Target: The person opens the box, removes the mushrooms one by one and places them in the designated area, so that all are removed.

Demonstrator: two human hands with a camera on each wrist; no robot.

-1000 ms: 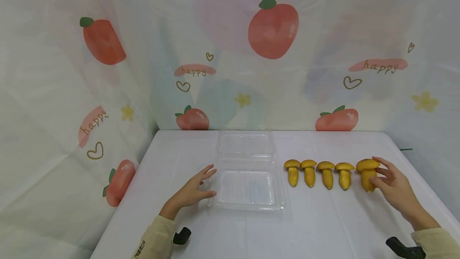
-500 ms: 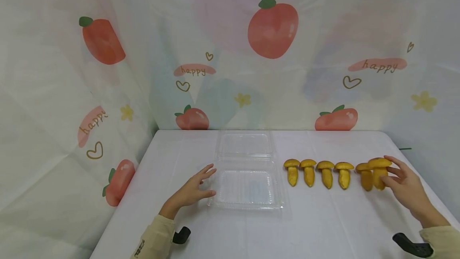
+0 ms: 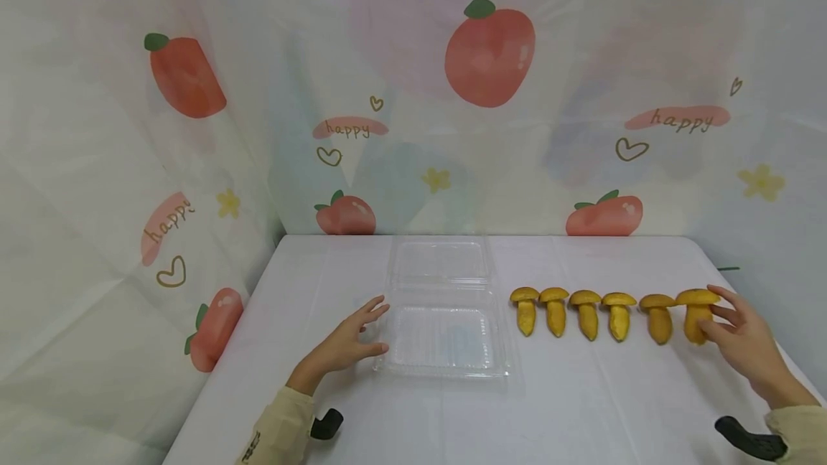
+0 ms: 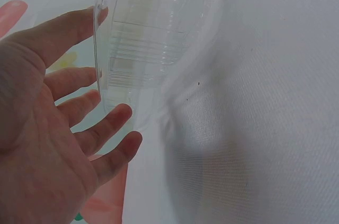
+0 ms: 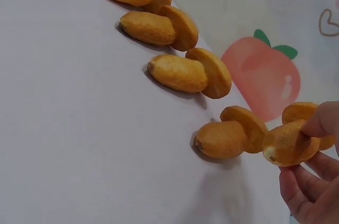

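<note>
A clear plastic clamshell box (image 3: 442,336) lies with its lid (image 3: 441,261) folded back towards the far edge. My left hand (image 3: 342,343) is at the box's left side, fingers spread and loosely bent; in the left wrist view its fingertips (image 4: 98,15) reach the thin rim. At the right end of a row of yellow-brown mushrooms, my right hand (image 3: 743,343) pinches a mushroom (image 3: 696,321) by its stem, cap pointing away from me. The right wrist view shows the thumb on top of this stem and fingers beneath. Just left of it lies another mushroom (image 3: 659,321).
Several more mushrooms, among them one (image 3: 619,318) beside a wider gap, line up to the left, caps to the back. A white cloth covers the table (image 3: 413,425). Behind and left hangs a curtain (image 3: 413,56) printed with fruit.
My right hand has moved right with the pinched mushroom, from in front of the neighbouring mushroom to just beside it, uncovering that one. The left hand and the box have stayed put.
</note>
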